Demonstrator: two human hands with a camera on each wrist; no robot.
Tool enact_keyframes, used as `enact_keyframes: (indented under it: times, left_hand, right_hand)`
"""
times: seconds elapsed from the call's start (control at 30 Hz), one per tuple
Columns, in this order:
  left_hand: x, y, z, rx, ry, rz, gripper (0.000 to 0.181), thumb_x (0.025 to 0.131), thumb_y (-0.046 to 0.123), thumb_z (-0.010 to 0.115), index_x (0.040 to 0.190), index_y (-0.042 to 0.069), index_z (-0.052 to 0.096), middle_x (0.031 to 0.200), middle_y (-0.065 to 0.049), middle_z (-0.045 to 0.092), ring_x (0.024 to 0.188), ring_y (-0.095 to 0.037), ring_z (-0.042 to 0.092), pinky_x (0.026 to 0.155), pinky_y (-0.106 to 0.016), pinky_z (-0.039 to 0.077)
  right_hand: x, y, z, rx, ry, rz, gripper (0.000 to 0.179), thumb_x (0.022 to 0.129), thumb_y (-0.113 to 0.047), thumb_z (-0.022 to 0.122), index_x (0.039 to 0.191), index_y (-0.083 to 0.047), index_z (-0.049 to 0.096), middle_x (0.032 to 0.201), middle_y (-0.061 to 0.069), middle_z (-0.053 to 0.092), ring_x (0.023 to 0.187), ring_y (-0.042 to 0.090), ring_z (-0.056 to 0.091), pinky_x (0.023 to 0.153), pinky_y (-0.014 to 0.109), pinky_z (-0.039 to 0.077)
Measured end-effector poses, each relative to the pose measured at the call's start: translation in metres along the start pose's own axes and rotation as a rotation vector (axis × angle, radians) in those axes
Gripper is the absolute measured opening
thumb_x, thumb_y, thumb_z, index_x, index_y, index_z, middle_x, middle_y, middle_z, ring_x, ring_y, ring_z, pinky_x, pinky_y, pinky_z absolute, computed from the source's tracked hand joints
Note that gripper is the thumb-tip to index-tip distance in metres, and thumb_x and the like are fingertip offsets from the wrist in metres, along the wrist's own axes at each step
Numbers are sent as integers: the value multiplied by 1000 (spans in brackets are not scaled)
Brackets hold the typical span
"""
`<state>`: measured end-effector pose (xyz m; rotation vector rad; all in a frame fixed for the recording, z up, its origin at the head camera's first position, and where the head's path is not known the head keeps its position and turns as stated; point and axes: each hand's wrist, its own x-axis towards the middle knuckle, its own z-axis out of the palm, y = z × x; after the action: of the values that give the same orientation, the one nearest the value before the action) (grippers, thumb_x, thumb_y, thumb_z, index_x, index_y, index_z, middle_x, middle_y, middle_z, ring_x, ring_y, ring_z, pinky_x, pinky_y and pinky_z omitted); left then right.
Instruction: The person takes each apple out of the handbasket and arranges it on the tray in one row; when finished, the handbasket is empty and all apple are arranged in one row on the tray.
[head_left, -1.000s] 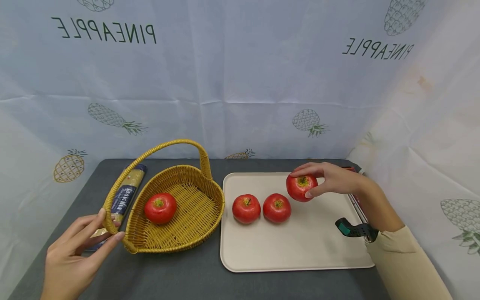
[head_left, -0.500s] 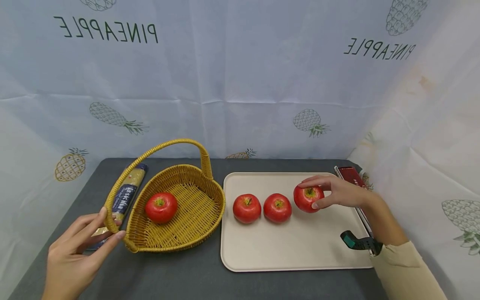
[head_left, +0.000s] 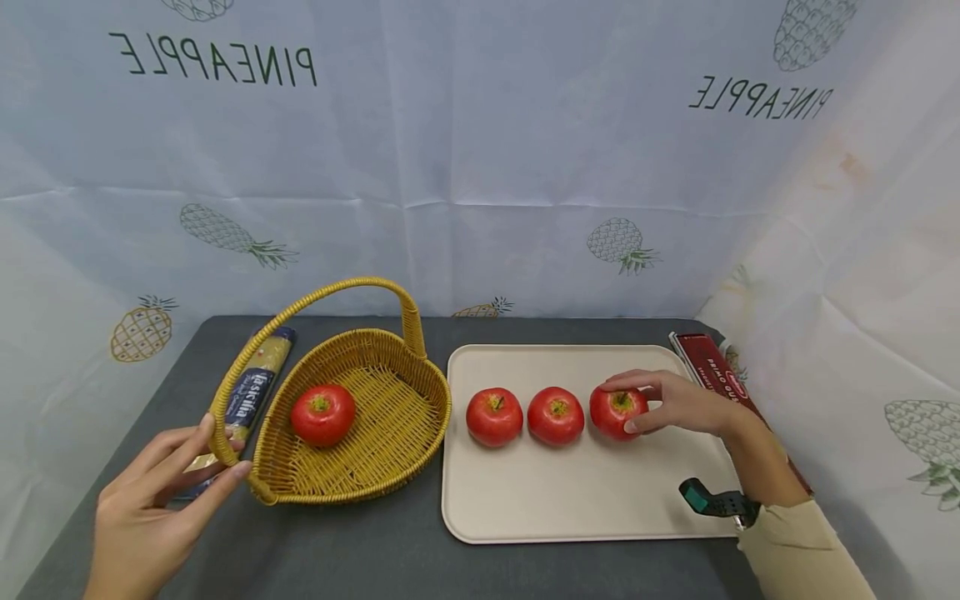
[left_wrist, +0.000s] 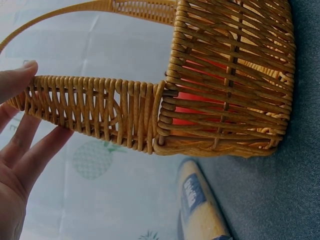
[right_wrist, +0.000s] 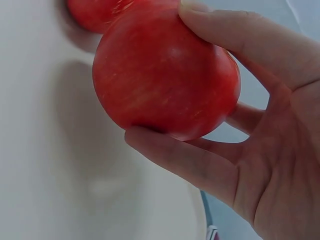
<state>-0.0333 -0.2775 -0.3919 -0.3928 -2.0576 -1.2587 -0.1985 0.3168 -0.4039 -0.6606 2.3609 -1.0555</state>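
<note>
My left hand [head_left: 153,508] pinches the lower left end of the handle on a yellow wicker basket [head_left: 431,400], thumb on one side and fingers on the other. Inside the basket sits one red apple [head_left: 322,415]. Over the beige tray [head_left: 570,500], my right hand [head_left: 682,404] grips another red apple [head_left: 613,414] between thumb and fingers; whether this apple [right_wrist: 160,75] touches the tray I cannot tell. To its left, a middle apple [head_left: 555,417] and a left apple [head_left: 493,418] rest on the tray in a row with it.
Behind the left hand lies a pasta packet [head_left: 251,396] with a blue label. A dark red spaghetti box [head_left: 716,367] lies along the tray's right side, partly under the right forearm. A pineapple-print cloth [head_left: 510,150] hangs behind the dark table [head_left: 337,550].
My right hand has brought its apple down and slightly right, into line with the two others on the tray. The left hand and basket have stayed put.
</note>
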Motion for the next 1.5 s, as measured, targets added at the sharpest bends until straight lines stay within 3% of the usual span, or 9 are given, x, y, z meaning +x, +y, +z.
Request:
enact_keyframes:
  times: [0.1,0.2,0.57,1.1,1.5]
  left_hand:
    - [0,0,0,5,-2,-1,59,74,-18,81,128,-20,59,111,6,69,101,2,70,83,-8,60]
    - [-1,0,0,3,0,-2,59,74,-17,82,128,-20,59,111,6,69,101,2,70,83,-8,60]
    - [-1,1,1,-1,3,-11,59,73,-19,81,128,-20,59,111,6,70,101,2,70,83,-9,60]
    - [1,0,0,-23,-2,7,58,75,-14,83,127,-21,59,110,4,70,100,0,70,83,-9,61]
    - [2,-2,-1,-31,-2,20,58,74,-15,83,127,-22,59,111,3,70,101,0,70,84,-9,61]
  right_hand:
    - [-1,3,3,3,4,12,59,85,-28,80,140,-19,62,149,20,52,135,41,45,87,25,64]
    - [-2,6,5,14,2,10,59,86,-27,79,141,-16,62,148,22,52,134,45,46,87,24,64]
    - [-4,18,6,71,-14,17,59,89,-24,78,143,-10,58,146,26,52,128,36,51,83,28,67]
    - [-3,18,7,125,-42,100,64,90,-26,77,148,-11,54,144,23,53,120,24,56,82,34,69]
    - [-2,16,4,125,-37,126,67,88,-27,78,148,-11,54,150,26,46,127,32,51,82,32,68]
